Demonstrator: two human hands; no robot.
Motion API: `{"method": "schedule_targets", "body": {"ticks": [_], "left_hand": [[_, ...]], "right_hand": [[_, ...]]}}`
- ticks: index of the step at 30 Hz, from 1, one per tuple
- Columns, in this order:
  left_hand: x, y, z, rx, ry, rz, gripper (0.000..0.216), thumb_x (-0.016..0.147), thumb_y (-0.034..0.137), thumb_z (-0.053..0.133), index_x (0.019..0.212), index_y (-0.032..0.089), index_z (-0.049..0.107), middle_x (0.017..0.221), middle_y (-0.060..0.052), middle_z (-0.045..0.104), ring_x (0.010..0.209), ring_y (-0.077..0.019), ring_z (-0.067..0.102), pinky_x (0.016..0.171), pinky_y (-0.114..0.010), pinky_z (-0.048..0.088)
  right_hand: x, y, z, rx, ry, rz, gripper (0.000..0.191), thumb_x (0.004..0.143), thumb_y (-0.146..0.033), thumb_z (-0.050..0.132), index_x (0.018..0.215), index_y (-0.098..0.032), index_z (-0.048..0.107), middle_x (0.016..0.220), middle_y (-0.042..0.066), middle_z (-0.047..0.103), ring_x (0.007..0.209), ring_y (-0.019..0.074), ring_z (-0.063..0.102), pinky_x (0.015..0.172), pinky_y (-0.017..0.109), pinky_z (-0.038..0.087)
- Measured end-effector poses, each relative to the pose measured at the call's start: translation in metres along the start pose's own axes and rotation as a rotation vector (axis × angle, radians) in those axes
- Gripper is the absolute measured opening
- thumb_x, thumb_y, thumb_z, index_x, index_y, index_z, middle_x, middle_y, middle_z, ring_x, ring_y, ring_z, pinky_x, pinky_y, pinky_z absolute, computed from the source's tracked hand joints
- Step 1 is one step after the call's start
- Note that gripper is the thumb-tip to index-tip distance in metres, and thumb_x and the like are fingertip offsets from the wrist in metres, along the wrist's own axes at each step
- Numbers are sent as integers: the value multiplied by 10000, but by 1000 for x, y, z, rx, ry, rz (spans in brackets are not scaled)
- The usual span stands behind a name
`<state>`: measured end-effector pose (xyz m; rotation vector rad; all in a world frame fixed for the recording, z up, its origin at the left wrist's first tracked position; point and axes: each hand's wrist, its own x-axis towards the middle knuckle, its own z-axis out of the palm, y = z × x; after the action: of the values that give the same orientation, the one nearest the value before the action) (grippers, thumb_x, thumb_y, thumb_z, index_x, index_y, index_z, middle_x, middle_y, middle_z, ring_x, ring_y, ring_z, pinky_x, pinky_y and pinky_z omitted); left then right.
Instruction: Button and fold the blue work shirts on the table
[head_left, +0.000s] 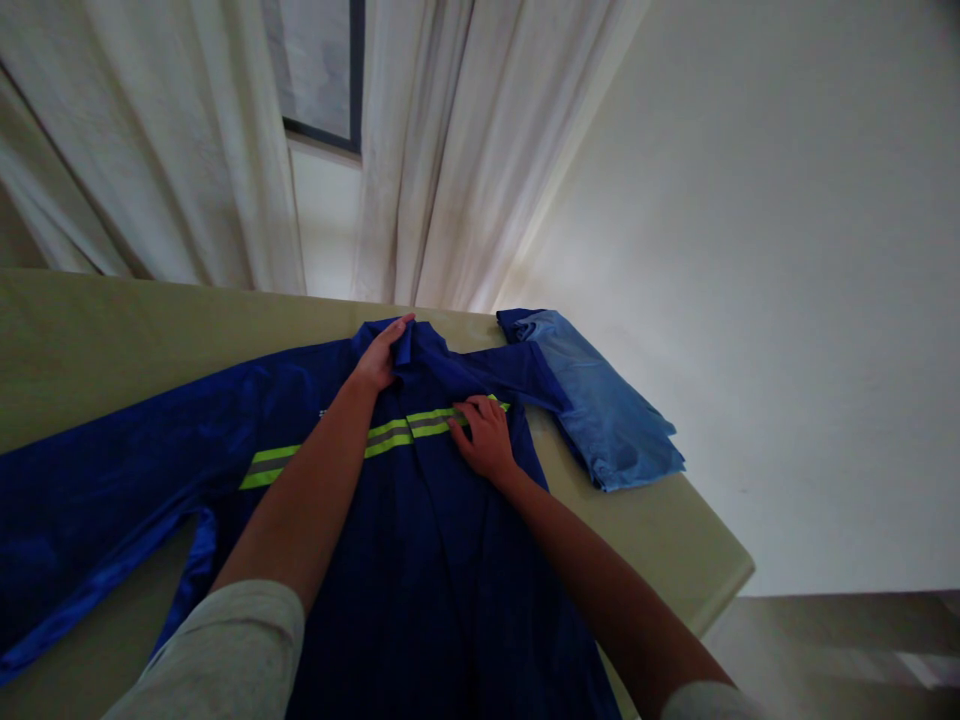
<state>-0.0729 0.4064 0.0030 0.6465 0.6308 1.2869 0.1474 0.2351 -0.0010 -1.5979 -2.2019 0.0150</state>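
Note:
A dark blue work jacket [375, 560] with yellow-green and grey reflective bands lies spread out, collar at the far side. One long sleeve [150, 430] stretches to the left; the other sleeve [517, 370] points right and looks shorter or folded. My left hand [379, 358] is at the collar [403, 347], closed on its fabric, with some fingers hidden. Lower and to the right, my right hand [485, 437] rests on the chest beside the reflective band [429, 424], fingers slightly bent and apart, gripping nothing that I can see.
A folded lighter blue garment [600, 400] with darker blue parts lies at the right, touching the jacket's right sleeve. Both lie on a pale yellowish table [660, 540], its corner at the right. Curtains [480, 150] and a window [319, 70] stand behind; a white wall [810, 300] borders the right.

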Motion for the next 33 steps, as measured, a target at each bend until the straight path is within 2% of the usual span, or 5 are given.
{"method": "schedule_targets", "body": {"ticks": [8, 14, 21, 26, 33], "left_hand": [[0, -4, -1, 88, -2, 43, 840, 619, 47, 606, 1446, 191, 625, 886, -22, 774, 676, -130, 697, 626, -209, 578], [1, -2, -2, 136, -28, 38, 904, 569, 93, 561, 1466, 198, 609, 799, -5, 733, 565, -123, 627, 494, -202, 515], [-2, 1, -1, 100, -47, 37, 950, 531, 85, 540, 1473, 194, 606, 736, 12, 699, 510, -109, 569, 438, -190, 457], [-1, 0, -1, 121, -53, 51, 955, 547, 67, 553, 1492, 203, 582, 764, 6, 717, 547, -121, 602, 473, -197, 479], [1, -11, -2, 195, -24, 153, 892, 684, 121, 769, 1530, 239, 513, 978, -29, 765, 797, -161, 720, 760, -283, 616]], "right_hand": [[55, 75, -51, 7, 404, 312, 420, 1077, -440, 374, 1223, -164, 655, 1181, 154, 665, 1168, 281, 567, 1073, 425, 417], [92, 157, -74, -149, 36, 719, 692, 910, -570, 680, 1341, -37, 589, 1330, 290, 617, 1281, 379, 570, 1083, 480, 423], [99, 185, -65, -178, -29, 712, 515, 817, -400, 810, 1236, -142, 659, 1195, 192, 701, 1110, 330, 662, 904, 415, 495], [105, 199, -73, -133, 19, 494, 271, 955, -326, 626, 1057, -92, 717, 1044, 179, 710, 1001, 245, 643, 868, 367, 437], [106, 229, -104, -132, 330, 642, 281, 931, -308, 603, 1117, -131, 716, 1080, 163, 740, 959, 291, 640, 858, 389, 467]]}}
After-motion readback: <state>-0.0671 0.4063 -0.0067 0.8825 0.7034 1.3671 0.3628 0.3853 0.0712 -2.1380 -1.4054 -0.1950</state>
